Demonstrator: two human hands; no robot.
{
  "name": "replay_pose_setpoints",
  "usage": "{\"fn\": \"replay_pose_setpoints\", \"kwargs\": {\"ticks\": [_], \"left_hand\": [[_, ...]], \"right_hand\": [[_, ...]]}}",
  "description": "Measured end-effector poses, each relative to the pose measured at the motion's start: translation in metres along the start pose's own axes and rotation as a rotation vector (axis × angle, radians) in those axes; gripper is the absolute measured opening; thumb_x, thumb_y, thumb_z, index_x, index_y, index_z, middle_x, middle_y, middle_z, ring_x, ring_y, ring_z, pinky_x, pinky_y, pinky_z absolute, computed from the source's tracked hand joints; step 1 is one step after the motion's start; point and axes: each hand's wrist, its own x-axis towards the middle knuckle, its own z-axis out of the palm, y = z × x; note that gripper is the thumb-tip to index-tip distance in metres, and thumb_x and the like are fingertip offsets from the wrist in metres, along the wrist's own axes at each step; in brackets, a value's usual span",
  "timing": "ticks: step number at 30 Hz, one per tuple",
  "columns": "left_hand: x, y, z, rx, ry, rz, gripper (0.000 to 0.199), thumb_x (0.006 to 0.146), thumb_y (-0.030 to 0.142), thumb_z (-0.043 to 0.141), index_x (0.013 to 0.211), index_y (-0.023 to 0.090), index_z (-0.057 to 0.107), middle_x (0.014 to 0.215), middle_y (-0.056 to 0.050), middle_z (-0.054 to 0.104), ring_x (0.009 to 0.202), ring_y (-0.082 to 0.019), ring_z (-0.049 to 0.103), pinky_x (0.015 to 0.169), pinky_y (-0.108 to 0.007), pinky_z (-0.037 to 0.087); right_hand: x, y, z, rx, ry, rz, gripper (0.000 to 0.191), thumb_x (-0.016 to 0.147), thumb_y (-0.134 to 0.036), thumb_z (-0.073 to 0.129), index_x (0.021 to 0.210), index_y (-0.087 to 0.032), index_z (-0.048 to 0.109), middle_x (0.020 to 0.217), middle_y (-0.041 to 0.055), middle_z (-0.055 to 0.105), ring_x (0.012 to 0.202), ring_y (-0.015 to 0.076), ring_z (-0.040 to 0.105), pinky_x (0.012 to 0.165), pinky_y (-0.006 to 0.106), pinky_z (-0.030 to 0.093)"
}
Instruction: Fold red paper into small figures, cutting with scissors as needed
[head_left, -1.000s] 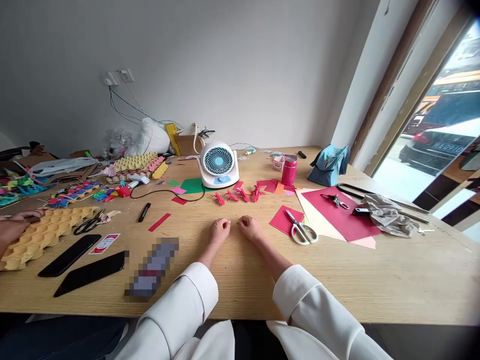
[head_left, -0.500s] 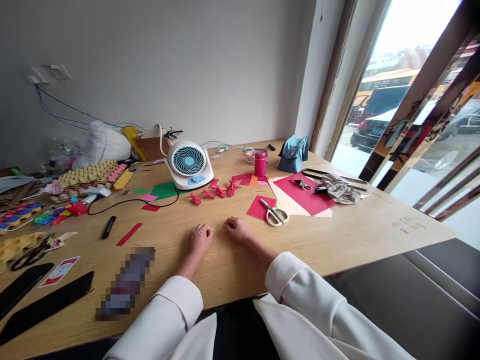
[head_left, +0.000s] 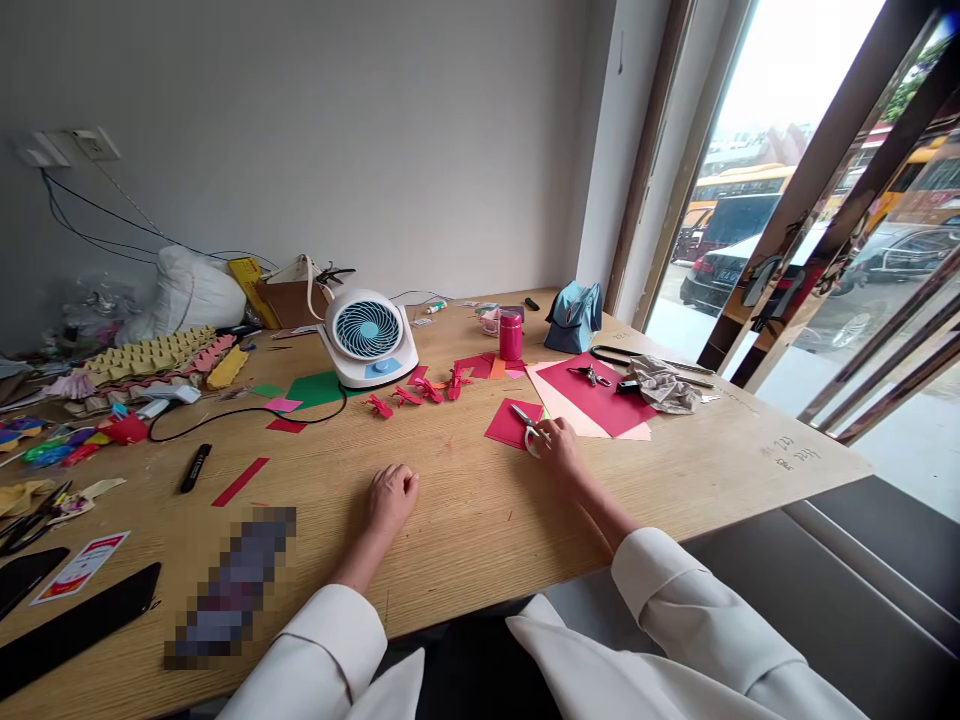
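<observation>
My right hand [head_left: 561, 447] is on the white-handled scissors [head_left: 532, 440], its fingers closed over one of the handle loops and hiding part of it. The blades point away to the upper left, lying over a small red paper square [head_left: 511, 424]. My left hand [head_left: 393, 493] rests on the bare wood with its fingers curled, and nothing shows in it. Beyond the hands, several folded red paper pieces [head_left: 429, 391] stand in a row in front of the fan.
A white and blue fan [head_left: 367, 335] stands at the back, its cord running left. Right of it are a pink canister [head_left: 511, 336], a blue bag [head_left: 573, 318] and large red paper [head_left: 600, 395] with keys on it. A black marker [head_left: 196, 468] and a red strip [head_left: 240, 482] lie left.
My right hand has moved right from beside my left hand onto the scissors' handles. My left hand stays resting on the table. The whole view has shifted slightly.
</observation>
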Motion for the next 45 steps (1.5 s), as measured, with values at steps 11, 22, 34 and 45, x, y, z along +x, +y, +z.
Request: {"fn": "replay_pose_setpoints", "kwargs": {"ticks": [11, 22, 34, 45], "left_hand": [[-0.010, -0.001, 0.000, -0.028, -0.008, 0.028, 0.024, 0.090, 0.024, 0.047, 0.066, 0.021, 0.047, 0.073, -0.003, 0.060, 0.075, -0.020, 0.055, 0.073, -0.031, 0.038], [-0.011, -0.003, 0.000, -0.083, 0.011, 0.035, 0.025, 0.089, 0.024, 0.047, 0.063, 0.021, 0.047, 0.071, -0.003, 0.059, 0.071, -0.019, 0.055, 0.069, -0.029, 0.038], [-0.010, 0.001, -0.001, 0.002, 0.012, 0.014, 0.025, 0.087, 0.022, 0.046, 0.062, 0.022, 0.045, 0.069, -0.003, 0.059, 0.072, -0.020, 0.057, 0.068, -0.030, 0.039], [-0.008, -0.003, 0.005, 0.026, 0.011, 0.018, 0.026, 0.087, 0.022, 0.046, 0.062, 0.022, 0.043, 0.068, -0.003, 0.059, 0.071, -0.020, 0.058, 0.067, -0.030, 0.038]], "right_hand": [[0.012, 0.009, 0.007, -0.240, -0.038, 0.098, 0.024, 0.086, -0.030, 0.061, 0.100, -0.013, 0.068, 0.102, 0.0162, 0.064, 0.095, 0.0248, 0.060, 0.082, 0.031, 0.041], [0.020, 0.056, -0.028, -0.370, 0.077, 0.162, 0.026, 0.091, -0.031, 0.055, 0.105, -0.014, 0.069, 0.102, 0.0158, 0.064, 0.094, 0.0261, 0.061, 0.079, 0.033, 0.041], [0.016, 0.039, -0.018, -0.368, 0.160, -0.023, 0.029, 0.094, -0.027, 0.046, 0.114, -0.020, 0.065, 0.115, 0.0142, 0.063, 0.100, 0.0276, 0.057, 0.085, 0.038, 0.039], [0.017, -0.002, 0.044, -0.262, -0.230, -0.251, 0.056, 0.095, -0.045, 0.046, 0.143, -0.016, 0.050, 0.155, 0.0170, 0.039, 0.143, 0.0330, 0.036, 0.118, 0.052, 0.022]]}}
